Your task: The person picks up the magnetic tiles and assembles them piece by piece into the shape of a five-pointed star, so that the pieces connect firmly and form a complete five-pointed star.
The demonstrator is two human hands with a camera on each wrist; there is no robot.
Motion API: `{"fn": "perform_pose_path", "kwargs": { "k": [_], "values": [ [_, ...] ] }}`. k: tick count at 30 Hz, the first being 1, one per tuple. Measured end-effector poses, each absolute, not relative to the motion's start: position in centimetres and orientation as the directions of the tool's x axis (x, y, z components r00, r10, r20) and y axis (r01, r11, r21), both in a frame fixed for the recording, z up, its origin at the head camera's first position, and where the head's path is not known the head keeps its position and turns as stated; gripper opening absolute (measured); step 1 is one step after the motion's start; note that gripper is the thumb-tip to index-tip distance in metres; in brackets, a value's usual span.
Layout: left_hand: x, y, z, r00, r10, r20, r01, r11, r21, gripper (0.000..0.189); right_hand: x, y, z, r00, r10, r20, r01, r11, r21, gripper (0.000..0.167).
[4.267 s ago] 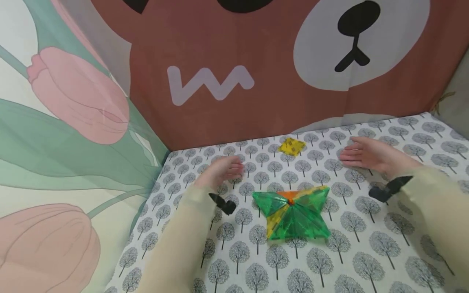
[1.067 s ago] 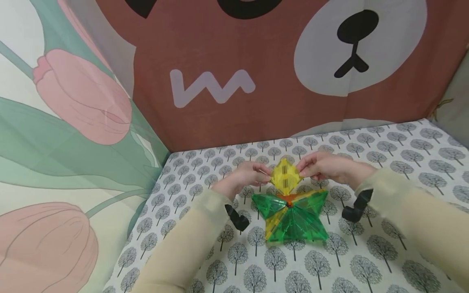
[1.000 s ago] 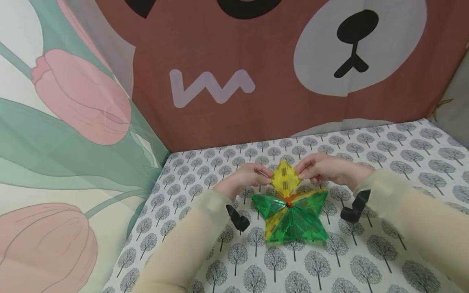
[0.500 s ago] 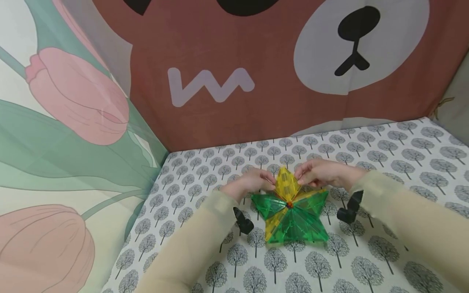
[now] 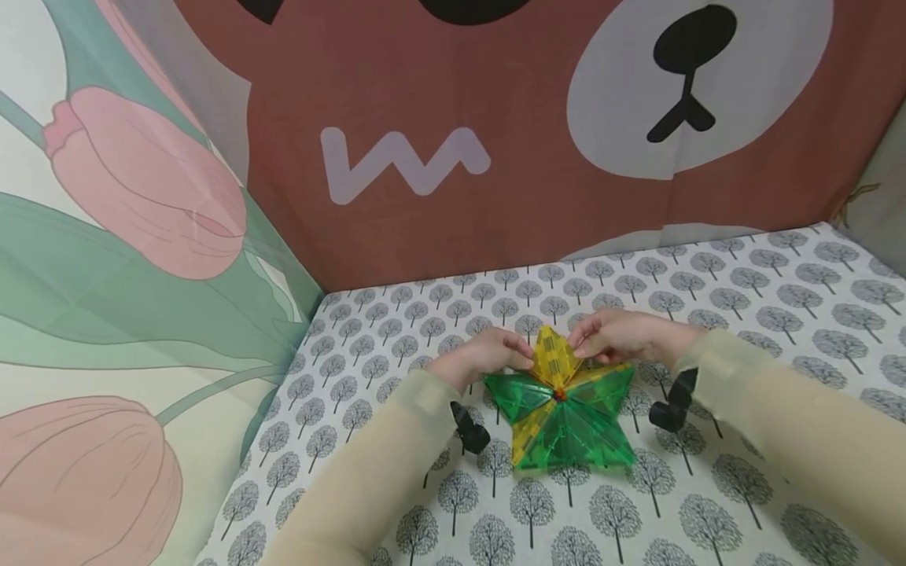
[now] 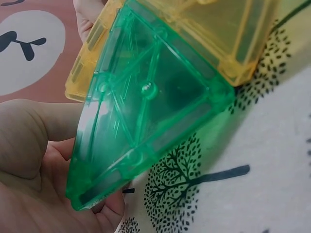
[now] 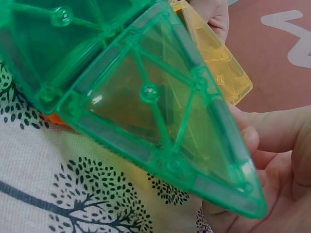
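A star of see-through magnetic tiles point(image 5: 576, 436), mostly green with yellow and orange parts, sits on the tree-print cloth. At its far side stands a pair of joined yellow magnetic tiles point(image 5: 554, 358), slightly folded, its lower end at the star's centre. My left hand point(image 5: 488, 351) pinches the left edge of this pair, and my right hand point(image 5: 623, 334) pinches the right edge. In both wrist views, green tiles point(image 6: 146, 87) point(image 7: 146, 107) of the star fill the foreground, and the left fingertips are partly hidden behind one.
The table is covered by a white cloth point(image 5: 396, 409) printed with grey trees. Behind it hangs a brown bear-print curtain point(image 5: 425, 236), and a tulip-print curtain point(image 5: 141, 314) closes off the left side.
Both hands came in from apart, took the yellow tile pair from the far part of the cloth and brought it nearer, down onto the star. It has folded narrower; the last half second shows little movement.
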State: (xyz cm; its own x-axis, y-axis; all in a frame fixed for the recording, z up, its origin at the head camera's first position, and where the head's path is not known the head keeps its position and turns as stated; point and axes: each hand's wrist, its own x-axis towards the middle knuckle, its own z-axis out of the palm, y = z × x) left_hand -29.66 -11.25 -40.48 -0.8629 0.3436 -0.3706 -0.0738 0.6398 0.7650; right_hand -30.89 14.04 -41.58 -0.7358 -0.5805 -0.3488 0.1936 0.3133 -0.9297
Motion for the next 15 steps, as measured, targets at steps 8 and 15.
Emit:
{"fn": "perform_pose_path", "kwargs": {
  "k": [8,15],
  "values": [
    [-29.76,-11.22,-40.71,-0.863,0.341,-0.372,-0.071,0.648,0.758,0.01,-31.2,13.82,-42.08,-0.715,-0.599,-0.362,0.209,0.312,-0.927,0.013],
    [-29.76,-11.24,-40.7,-0.862,0.343,-0.372,-0.065,0.653,0.754,0.012,-31.32,13.8,-42.46,-0.71,-0.601,-0.367,0.191,0.337,-0.922,0.016]
  ]
}}
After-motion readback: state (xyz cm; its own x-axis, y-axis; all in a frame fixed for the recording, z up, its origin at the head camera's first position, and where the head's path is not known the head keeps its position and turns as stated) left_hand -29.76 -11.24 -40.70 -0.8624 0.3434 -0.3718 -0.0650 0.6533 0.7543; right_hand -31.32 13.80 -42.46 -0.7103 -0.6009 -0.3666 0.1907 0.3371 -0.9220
